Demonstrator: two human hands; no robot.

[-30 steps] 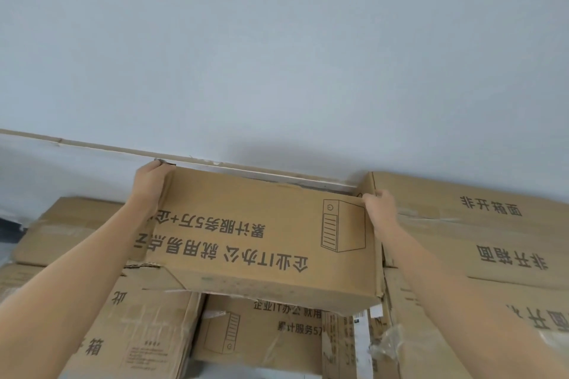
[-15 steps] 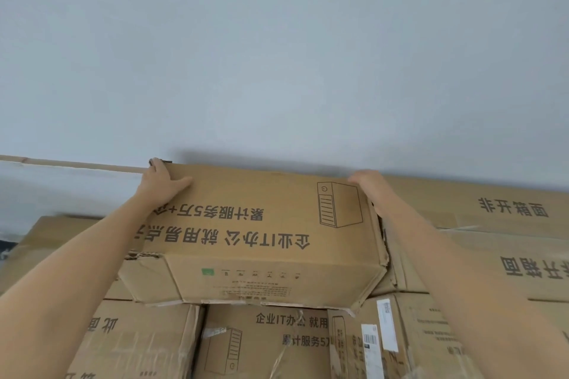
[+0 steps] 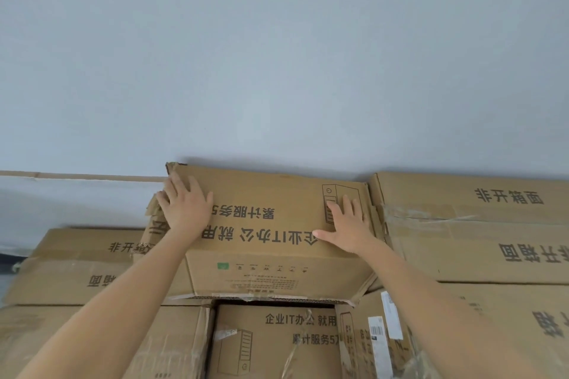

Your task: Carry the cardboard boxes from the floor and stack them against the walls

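The left hand (image 3: pixel 184 209) lies flat on the printed front of the top cardboard box (image 3: pixel 271 188). Its fingers are straight and spread, with the tips near the box's upper left corner, and it grips nothing. The right hand (image 3: pixel 348 226) presses the same face in the same way, fingers straight and apart and the thumb stretched toward the left hand. Its fingertips cover a printed drawing of a computer tower. Between the 2 hands runs upside-down black Chinese lettering.

This box sits on top of the stack, its upper edge close against the wall (image 3: pixel 277 71) above both hands. Just beyond the right hand, touching the box's side, is a taped box (image 3: pixel 462 224) with large upside-down print. Below the 2 wrists, a box with upright lettering (image 3: pixel 271 344) carries the top box. Outward and down from the left hand lies a lower box (image 3: pixel 77 264). Beside the right forearm stands a narrow box (image 3: pixel 377 332) with barcode labels.
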